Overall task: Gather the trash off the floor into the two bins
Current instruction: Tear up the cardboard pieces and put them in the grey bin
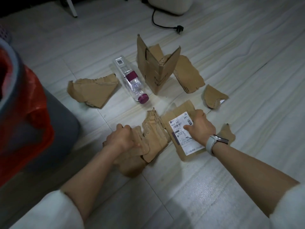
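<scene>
Trash lay scattered across the pale floor [231, 66] in the head view, most of it torn cardboard. The left hand [121, 139] had its fingers curled tight round a stack of ragged cardboard pieces [151, 138], held low over the floor. Just beside it, the right hand [200, 128] gripped a cardboard piece with a white shipping label [183, 134], the thumb pressed onto the label and the other fingers curled over the far edge; a pale watch [212, 142] sat on that wrist. Another brown scrap [228, 133] showed just behind the right wrist.

Farther off, a clear plastic bottle [130, 80] with a magenta cap lay on its side, cap toward the person. To its left rested a flat torn piece [94, 90]; to its right a folded box section [156, 66] stood upright in a V, with a torn panel [188, 75] beside it and a small scrap [213, 96] beyond that.

At the left edge stood a grey bin [62, 113] lined with a red plastic bag [33, 113]. A black power cord [163, 23] with its plug lay on the floor at the top, well apart from the trash.
</scene>
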The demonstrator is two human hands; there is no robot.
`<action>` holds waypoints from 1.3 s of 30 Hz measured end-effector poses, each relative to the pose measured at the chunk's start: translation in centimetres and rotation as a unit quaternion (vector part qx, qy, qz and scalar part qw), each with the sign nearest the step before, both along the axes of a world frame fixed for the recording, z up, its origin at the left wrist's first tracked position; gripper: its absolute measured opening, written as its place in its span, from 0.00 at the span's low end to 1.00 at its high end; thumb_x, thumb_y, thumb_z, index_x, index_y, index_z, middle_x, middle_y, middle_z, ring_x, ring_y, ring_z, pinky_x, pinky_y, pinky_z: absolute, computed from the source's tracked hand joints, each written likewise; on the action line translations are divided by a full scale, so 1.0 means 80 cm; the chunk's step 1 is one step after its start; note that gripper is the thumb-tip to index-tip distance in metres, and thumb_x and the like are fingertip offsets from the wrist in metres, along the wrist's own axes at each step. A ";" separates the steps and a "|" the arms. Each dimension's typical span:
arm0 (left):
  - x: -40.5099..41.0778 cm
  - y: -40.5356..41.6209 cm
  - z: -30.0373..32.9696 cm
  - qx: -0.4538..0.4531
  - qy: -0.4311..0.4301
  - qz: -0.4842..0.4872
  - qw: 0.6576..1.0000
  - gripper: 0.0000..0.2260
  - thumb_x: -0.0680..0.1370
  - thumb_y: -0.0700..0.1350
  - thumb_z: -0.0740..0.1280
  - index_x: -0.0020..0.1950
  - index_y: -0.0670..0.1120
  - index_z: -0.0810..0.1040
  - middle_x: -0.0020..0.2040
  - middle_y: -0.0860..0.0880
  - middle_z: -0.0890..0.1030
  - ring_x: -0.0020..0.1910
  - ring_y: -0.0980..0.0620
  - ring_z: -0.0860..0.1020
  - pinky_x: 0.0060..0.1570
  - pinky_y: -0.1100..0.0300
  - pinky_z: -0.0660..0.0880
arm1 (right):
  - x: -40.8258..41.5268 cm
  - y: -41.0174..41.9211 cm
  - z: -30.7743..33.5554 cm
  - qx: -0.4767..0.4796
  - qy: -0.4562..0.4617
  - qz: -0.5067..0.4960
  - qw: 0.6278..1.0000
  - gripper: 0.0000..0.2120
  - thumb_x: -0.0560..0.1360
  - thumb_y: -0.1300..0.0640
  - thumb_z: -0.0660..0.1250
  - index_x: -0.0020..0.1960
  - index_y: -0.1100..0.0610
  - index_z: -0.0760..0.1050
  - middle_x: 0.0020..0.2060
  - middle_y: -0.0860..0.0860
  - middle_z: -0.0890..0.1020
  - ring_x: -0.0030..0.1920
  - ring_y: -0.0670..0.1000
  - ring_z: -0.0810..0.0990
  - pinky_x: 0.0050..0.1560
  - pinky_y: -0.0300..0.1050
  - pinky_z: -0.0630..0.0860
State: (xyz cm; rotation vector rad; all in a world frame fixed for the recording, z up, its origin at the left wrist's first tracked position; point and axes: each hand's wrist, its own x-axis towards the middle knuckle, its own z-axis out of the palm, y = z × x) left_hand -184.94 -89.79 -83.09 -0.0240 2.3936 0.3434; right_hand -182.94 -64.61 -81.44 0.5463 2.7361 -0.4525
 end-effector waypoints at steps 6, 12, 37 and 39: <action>0.008 -0.015 0.074 0.098 0.060 0.071 0.991 0.18 0.75 0.52 0.66 0.61 0.46 0.69 0.60 0.43 0.77 0.58 0.42 0.74 0.54 0.52 0.72 | 0.011 -0.035 0.072 -0.022 0.037 0.046 0.998 0.15 0.78 0.56 0.59 0.60 0.62 0.62 0.50 0.63 0.79 0.50 0.65 0.77 0.41 0.50 0.68; 0.012 -0.039 0.248 0.167 0.285 0.165 0.929 0.15 0.77 0.50 0.64 0.60 0.46 0.69 0.56 0.42 0.79 0.56 0.39 0.76 0.52 0.50 0.71 | -0.003 -0.103 0.212 -0.124 0.234 0.049 0.963 0.09 0.78 0.56 0.58 0.55 0.59 0.64 0.37 0.50 0.75 0.37 0.56 0.76 0.33 0.45 0.69; 0.007 -0.319 0.306 0.022 0.245 0.255 0.935 0.25 0.73 0.50 0.66 0.69 0.51 0.65 0.74 0.46 0.60 0.72 0.41 0.60 0.69 0.41 0.60 | -0.041 -0.425 0.284 -0.263 0.160 0.200 0.930 0.21 0.75 0.58 0.61 0.67 0.61 0.63 0.62 0.59 0.73 0.62 0.58 0.73 0.62 0.53 0.70; 0.009 -0.301 0.316 0.019 0.277 0.226 0.934 0.25 0.74 0.52 0.65 0.70 0.53 0.66 0.75 0.48 0.58 0.74 0.44 0.55 0.71 0.41 0.53 | -0.041 -0.401 0.294 -0.282 0.190 0.179 0.923 0.17 0.76 0.60 0.60 0.63 0.61 0.68 0.58 0.58 0.76 0.58 0.56 0.76 0.61 0.50 0.72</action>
